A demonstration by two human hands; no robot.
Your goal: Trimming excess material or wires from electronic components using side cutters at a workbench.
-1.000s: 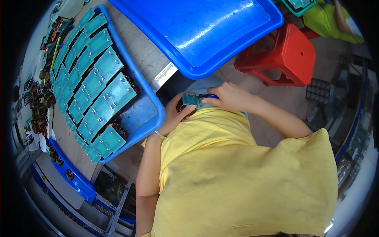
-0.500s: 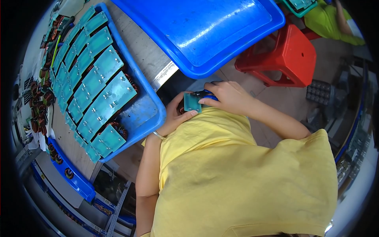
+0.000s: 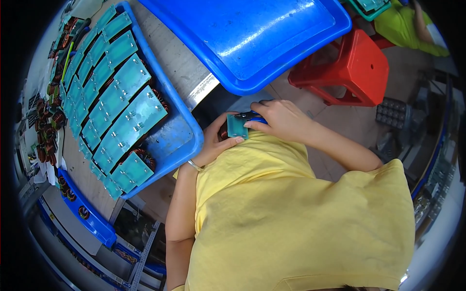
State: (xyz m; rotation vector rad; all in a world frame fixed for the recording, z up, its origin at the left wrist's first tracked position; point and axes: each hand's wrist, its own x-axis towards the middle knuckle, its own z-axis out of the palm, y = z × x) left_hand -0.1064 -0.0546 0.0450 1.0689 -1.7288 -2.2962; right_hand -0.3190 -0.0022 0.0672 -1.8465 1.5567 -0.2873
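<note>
left hand (image 3: 213, 143): cupped under a small green circuit board (image 3: 237, 126), thumb pressed on its lower edge, so I'm holding it right at my chest against my yellow shirt (image 3: 291, 213)

right hand (image 3: 279, 119): curled tight round a blue-handled tool (image 3: 253, 116), tip touching the board's right side

coil: copper winding peeking out just left of the board, under my left fingers

blue tray (image 3: 179, 140): just left of my left hand, packed with more green boards (image 3: 128, 121)

empty blue tray (image 3: 252, 39): above both hands

red stool (image 3: 352, 68): up and right of my right hand
</note>
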